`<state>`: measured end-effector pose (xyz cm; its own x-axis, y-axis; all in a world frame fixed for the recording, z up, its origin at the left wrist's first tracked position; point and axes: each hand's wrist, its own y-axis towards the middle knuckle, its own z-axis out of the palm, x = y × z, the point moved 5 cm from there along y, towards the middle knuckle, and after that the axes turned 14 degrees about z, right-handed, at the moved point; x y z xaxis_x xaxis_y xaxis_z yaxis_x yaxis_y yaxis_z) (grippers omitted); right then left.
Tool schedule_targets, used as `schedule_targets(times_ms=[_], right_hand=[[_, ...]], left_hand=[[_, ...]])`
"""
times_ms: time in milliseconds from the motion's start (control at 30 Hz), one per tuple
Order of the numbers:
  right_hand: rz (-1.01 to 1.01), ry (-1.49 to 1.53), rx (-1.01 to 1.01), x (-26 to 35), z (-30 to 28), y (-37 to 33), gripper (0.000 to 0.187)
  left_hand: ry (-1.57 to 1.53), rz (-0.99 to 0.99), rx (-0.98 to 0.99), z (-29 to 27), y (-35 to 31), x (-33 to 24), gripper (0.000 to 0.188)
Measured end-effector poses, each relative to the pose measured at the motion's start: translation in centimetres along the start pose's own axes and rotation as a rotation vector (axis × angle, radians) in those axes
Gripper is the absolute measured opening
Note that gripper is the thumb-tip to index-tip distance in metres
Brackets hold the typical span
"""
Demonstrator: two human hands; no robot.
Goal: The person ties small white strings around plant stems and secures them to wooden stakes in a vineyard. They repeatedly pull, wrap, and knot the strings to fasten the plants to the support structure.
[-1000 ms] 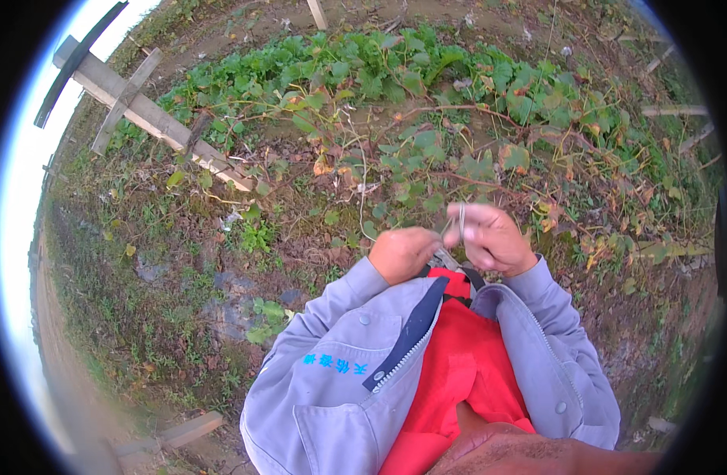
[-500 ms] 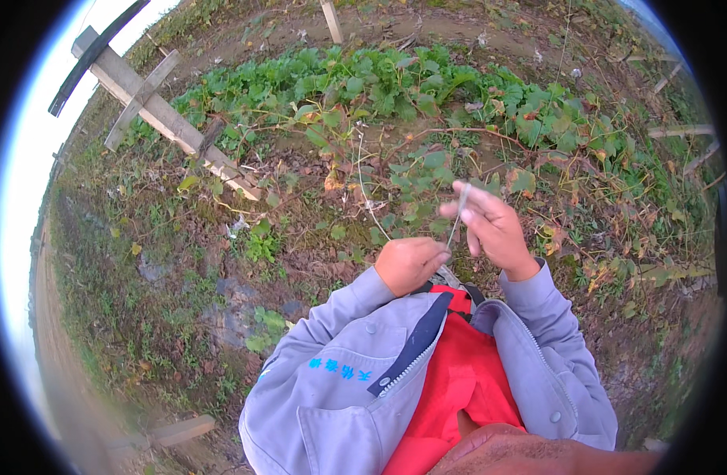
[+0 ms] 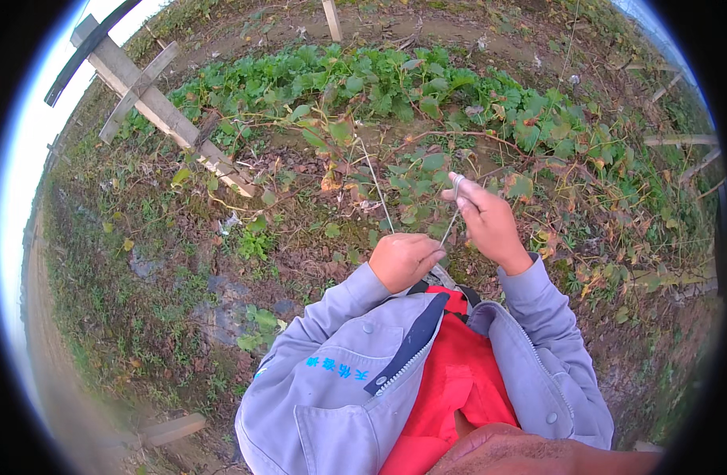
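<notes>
A thin pale string [image 3: 374, 176] runs from the vines down into my left hand [image 3: 405, 260], whose fingers are pinched closed on it in front of my waist. From that pinch a short length slants up to my right hand [image 3: 484, 219]. There the string loops round the extended index finger, while the other fingers are partly curled. Between the hands the string looks straight. Just beyond, a vine with green and browning leaves [image 3: 435, 162] trails over the ground; the string's far end meets it among the leaves.
A concrete post with a wooden crosspiece [image 3: 161, 107] leans at the left. Dense green leafy plants [image 3: 379, 79] form a row across the back. Another post [image 3: 332, 20] stands at the far edge, and wooden bars [image 3: 680, 140] show at the right. Weeds and dry leaves cover the ground.
The string between the vine and my left hand has gone from slack and curved to straight. My right index finger has risen slightly, with the string looped round it. The view has shifted a little.
</notes>
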<state>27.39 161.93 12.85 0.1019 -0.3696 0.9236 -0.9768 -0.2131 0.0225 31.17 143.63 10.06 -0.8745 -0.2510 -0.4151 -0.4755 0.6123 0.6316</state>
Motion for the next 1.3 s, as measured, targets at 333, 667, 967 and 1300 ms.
schedule_targets(times_ms=[333, 667, 967, 1300], right_hand=[[0.26, 0.792, 0.628, 1.9, 0.4, -2.0, 0.043], [0.012, -0.308, 0.666, -0.4, -0.2, -3.7, 0.035], [0.035, 0.903, 0.078, 2.2, -4.7, -3.8, 0.045], [0.11, 0.194, 0.728, 0.6, -5.8, -8.4, 0.033]], left_hand=[[-0.04, 0.009, -0.153, -2.5, 0.3, 0.8, 0.012], [0.209, 0.215, 0.111, -2.3, 1.9, -1.5, 0.006], [-0.206, 0.126, -0.064, -0.1, 5.2, -2.5, 0.013], [-0.049, 0.142, -0.034, 0.4, 6.6, -1.5, 0.016]])
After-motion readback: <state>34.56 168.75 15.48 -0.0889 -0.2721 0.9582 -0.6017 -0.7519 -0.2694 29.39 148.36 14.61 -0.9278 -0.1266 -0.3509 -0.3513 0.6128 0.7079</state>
